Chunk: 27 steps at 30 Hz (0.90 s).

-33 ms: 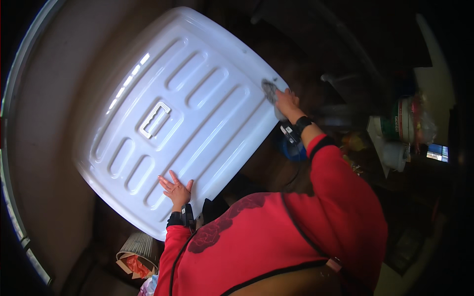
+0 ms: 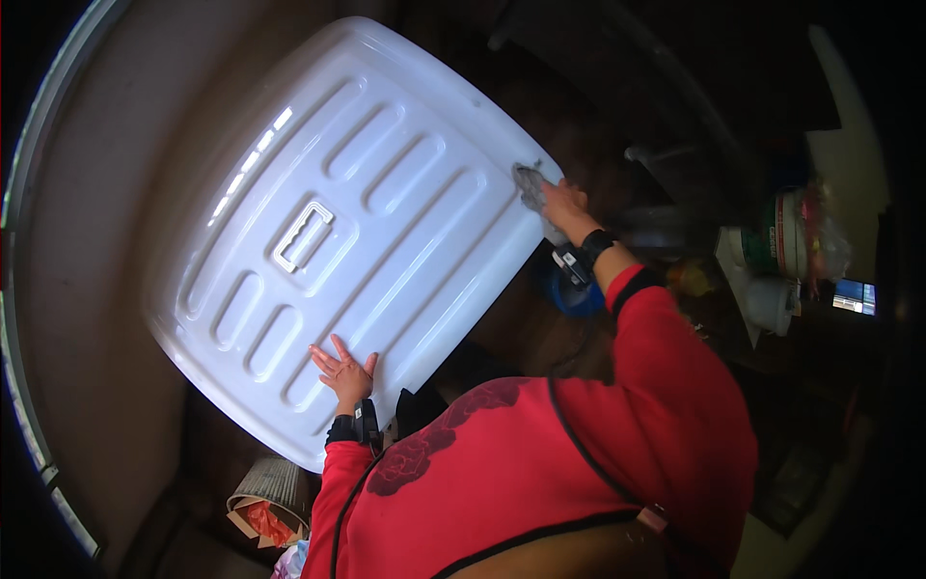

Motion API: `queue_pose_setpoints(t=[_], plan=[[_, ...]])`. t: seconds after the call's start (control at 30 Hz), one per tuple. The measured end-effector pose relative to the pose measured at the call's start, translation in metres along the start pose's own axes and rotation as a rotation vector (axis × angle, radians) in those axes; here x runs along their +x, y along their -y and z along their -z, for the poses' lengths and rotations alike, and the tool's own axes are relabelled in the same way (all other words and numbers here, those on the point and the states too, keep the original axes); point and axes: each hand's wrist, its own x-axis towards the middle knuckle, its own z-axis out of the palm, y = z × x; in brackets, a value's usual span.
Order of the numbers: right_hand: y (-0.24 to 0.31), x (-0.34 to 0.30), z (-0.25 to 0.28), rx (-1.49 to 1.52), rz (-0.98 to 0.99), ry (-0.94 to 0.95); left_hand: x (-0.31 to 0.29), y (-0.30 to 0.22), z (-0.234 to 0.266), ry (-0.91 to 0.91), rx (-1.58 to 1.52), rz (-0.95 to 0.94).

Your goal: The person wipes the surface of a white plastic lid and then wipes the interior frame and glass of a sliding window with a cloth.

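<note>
A large glossy white plastic panel (image 2: 405,241), moulded with long rounded ridges, spreads in front of me at a slant. Set in a recess near its middle is a white handle (image 2: 303,237). My left hand (image 2: 345,372) lies on the panel's near edge, fingers spread, holding nothing. At the panel's right corner my right hand (image 2: 567,206) presses a grey cloth (image 2: 530,183) against the surface. Its fingers are closed over the cloth and partly hidden. Dark wet-looking smudges show around the cloth.
A basket (image 2: 274,484) with cardboard and orange plastic stands at the lower left. Below my right wrist is a blue container (image 2: 573,291), partly hidden. A white and green bucket (image 2: 786,236) sits at the right. A brown wall (image 2: 106,212) rises on the left.
My right hand and the grey cloth have shifted slightly toward me along the panel's right corner. My left hand and the panel have stayed in place.
</note>
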Motion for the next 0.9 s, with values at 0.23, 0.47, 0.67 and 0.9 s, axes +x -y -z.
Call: queue_pose_setpoints(t=[0.23, 0.47, 0.67, 0.9], plan=[[-0.016, -0.026, 0.082, -0.151, -0.048, -0.251, -0.002, -0.002, 0.004, 0.01, -0.039, 0.002], [0.145, 0.086, 0.016, 0.25, 0.262, -0.728, -0.002, 0.004, 0.004, -0.009, 0.074, -0.073], [0.11, 0.122, 0.03, 0.349, 0.112, -0.678, -0.002, 0.006, 0.007, 0.025, 0.122, -0.104], [0.003, 0.067, 0.009, 0.748, -0.361, -0.439, 0.002, 0.008, 0.004, 0.04, 0.122, -0.08]])
